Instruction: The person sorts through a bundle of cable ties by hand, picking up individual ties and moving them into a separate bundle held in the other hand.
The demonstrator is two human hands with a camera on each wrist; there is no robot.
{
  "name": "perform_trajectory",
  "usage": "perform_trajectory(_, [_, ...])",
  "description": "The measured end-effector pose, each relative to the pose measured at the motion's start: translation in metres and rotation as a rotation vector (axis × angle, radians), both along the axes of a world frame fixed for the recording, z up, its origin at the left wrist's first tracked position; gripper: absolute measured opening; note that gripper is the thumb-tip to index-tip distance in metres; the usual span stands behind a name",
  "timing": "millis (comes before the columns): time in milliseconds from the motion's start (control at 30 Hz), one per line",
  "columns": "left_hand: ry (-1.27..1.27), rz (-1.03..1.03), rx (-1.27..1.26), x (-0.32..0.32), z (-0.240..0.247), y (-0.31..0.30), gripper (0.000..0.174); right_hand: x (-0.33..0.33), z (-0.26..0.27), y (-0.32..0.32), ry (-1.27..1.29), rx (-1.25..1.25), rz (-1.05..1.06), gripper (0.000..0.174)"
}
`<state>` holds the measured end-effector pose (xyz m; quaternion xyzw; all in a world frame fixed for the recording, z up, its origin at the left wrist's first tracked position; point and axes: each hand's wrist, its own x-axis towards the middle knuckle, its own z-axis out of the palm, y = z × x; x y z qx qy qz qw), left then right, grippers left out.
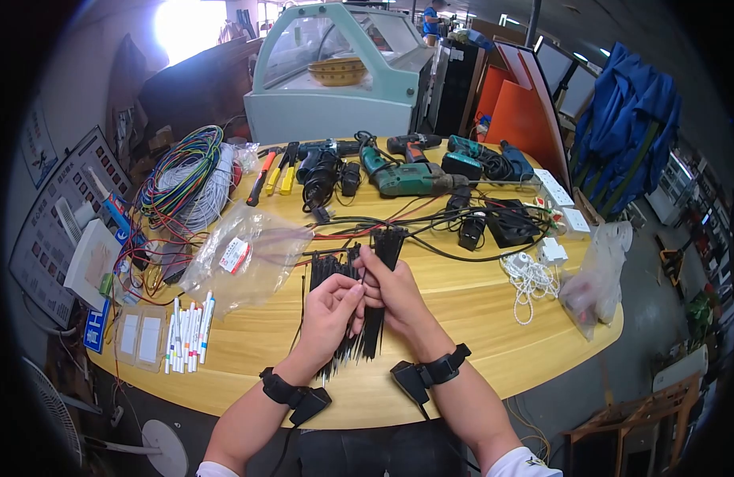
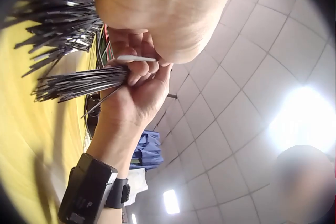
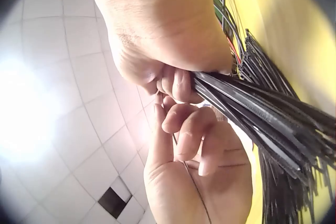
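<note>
My right hand (image 1: 395, 292) grips a bundle of black cable ties (image 3: 262, 113), its loose tails fanning out below the fingers. Close against it, my left hand (image 1: 333, 308) pinches a single thin cable tie (image 3: 198, 193) between thumb and fingers; its tail runs across the palm in the right wrist view. The fingertips of both hands meet over the table. A short pale strip (image 2: 136, 58) shows at the fingers in the left wrist view. Beneath the hands lies a larger pile of black cable ties (image 1: 325, 266).
Left of the hands are a clear plastic bag (image 1: 259, 274), several markers (image 1: 189, 334) and coiled wires (image 1: 184, 179). Power tools such as a green drill (image 1: 410, 176) line the back. Black cable (image 1: 462, 256), white cord (image 1: 530, 286) and a plastic bag (image 1: 596, 278) lie right.
</note>
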<state>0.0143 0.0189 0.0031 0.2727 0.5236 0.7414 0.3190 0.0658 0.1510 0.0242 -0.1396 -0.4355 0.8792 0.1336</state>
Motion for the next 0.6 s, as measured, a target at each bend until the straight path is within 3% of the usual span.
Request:
perform_trajectory(100, [0.000,-0.013,-0.035,0.0007,0.0002,0.0002,0.014,-0.0032,-0.0094,0.0077,0.093,-0.145,-0.050,0.032])
perform_trajectory(233, [0.014,-0.034,-0.058,0.0027,0.0020,0.0009,0.012,-0.0036,-0.0106,0.0113,0.053,-0.089,-0.140,0.034])
perform_trajectory(600, [0.036,0.035,-0.017,0.0020,-0.0009,0.0023,0.013,-0.0020,-0.0085,0.0069,0.050,-0.083,-0.086,0.034])
